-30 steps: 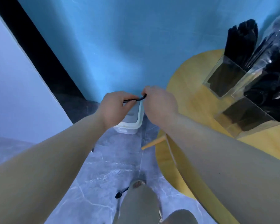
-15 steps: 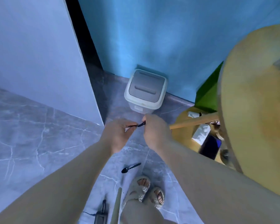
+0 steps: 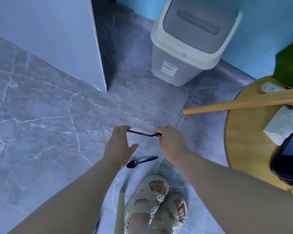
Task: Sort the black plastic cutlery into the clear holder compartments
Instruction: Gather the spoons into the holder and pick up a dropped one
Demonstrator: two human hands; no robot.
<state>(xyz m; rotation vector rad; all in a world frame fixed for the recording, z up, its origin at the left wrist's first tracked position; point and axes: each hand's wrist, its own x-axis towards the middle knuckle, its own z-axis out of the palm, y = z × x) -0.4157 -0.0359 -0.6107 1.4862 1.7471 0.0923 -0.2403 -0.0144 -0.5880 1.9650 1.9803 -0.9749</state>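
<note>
A thin black cutlery piece [image 3: 142, 133] is held level between both hands above the grey marble floor [image 3: 41, 115]. Its head end is gripped inside the curled fingers of the right hand [image 3: 172, 142], so fork, knife or spoon cannot be told. The handle tip is touched by the fingertips of the left hand [image 3: 121, 144]; the thumb is spread away from it and the fingers look only loosely bent, so this hand reads as released, not clenched round the piece.

A black plastic spoon [image 3: 139, 162] is seen lying flat on the floor, below and between the hands, bowl to the left, just ahead of a foot in a woven sandal [image 3: 147, 198]. It is touched by neither hand.

A grey bin with a white rim [image 3: 186, 48] is stood against the blue wall [image 3: 264, 31], well apart from the hands. At the right a round wooden shelf [image 3: 243, 141] is seen with a dark phone [image 3: 287, 159] and a white packet [image 3: 281, 127] on it, and a wooden leg [image 3: 235, 103] is slanted across it. A pale panel [image 3: 49, 31] is at upper left.
</note>
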